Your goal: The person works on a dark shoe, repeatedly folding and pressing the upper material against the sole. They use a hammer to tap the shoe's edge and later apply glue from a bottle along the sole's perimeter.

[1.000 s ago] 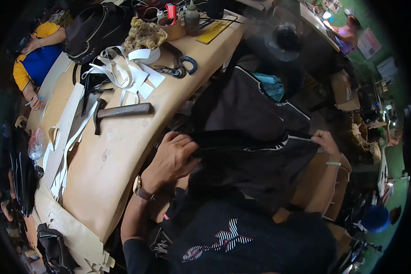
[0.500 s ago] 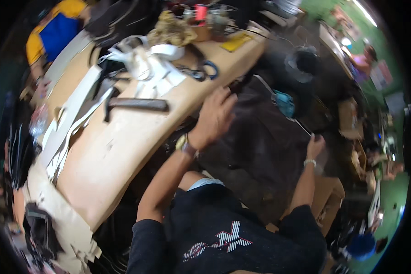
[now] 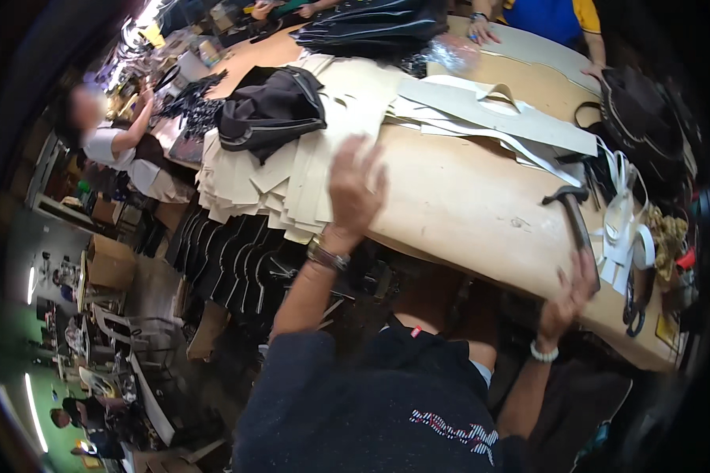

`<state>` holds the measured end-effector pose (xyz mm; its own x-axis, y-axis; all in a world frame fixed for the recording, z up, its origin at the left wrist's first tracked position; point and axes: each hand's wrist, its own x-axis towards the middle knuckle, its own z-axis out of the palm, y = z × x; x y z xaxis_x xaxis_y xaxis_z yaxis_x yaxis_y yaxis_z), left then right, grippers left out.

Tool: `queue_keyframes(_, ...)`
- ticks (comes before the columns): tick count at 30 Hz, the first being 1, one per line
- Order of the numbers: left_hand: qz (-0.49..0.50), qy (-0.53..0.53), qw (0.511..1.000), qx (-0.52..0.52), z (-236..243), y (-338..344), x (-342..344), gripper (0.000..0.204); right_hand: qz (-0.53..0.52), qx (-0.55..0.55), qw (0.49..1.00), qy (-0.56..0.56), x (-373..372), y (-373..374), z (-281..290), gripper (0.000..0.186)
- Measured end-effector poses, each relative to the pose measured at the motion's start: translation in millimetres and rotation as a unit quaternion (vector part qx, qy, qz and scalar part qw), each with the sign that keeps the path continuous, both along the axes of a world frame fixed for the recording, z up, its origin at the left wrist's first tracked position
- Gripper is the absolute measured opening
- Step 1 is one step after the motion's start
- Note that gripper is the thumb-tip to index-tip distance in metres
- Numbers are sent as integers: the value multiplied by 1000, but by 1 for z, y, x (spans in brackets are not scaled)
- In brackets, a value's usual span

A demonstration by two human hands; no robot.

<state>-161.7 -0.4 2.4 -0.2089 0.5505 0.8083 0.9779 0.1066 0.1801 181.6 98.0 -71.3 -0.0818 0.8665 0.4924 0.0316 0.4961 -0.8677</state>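
My left hand (image 3: pixel 356 185) is raised over the near table edge, fingers apart and smeared by motion, with nothing in it. Just beyond it lies a stack of cream sheets (image 3: pixel 248 185) with a black bag (image 3: pixel 272 110) on top. At the table's right part, my right hand (image 3: pixel 568 299) has its fingers apart beside the handle end of a hammer (image 3: pixel 577 217). The hammer lies on the tan tabletop (image 3: pixel 457 197); blur hides whether my fingertips touch it. White strips (image 3: pixel 619 229) and blue-handled scissors (image 3: pixel 635 311) are to the right of that hand.
Long pale strips (image 3: pixel 497 122) stretch across the table. Black bags or pieces (image 3: pixel 371 31) are heaped at the far side, near a person in blue and yellow (image 3: pixel 552 20). Dark cut pieces (image 3: pixel 229 260) hang below the left edge. Another person (image 3: pixel 122 146) works at left.
The view has swung left to face the table. My right hand has come from the edge of a dark sheet to beside the hammer. My left hand is now near the cream stack.
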Motion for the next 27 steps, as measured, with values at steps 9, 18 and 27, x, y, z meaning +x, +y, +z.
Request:
queue_keyframes(9,263,23,888,-377,22,15,-159,40,104,-164,980,47,-82,30,-33,36)
queue_keyframes(18,408,186,849,279,224,-129,-282,38,76,-122,989,-28,-85,22,-21,24)
queue_keyframes(27,230,75,968,-73,172,-196,-38,22,75,-107,990,-48,-77,21,-24,22)
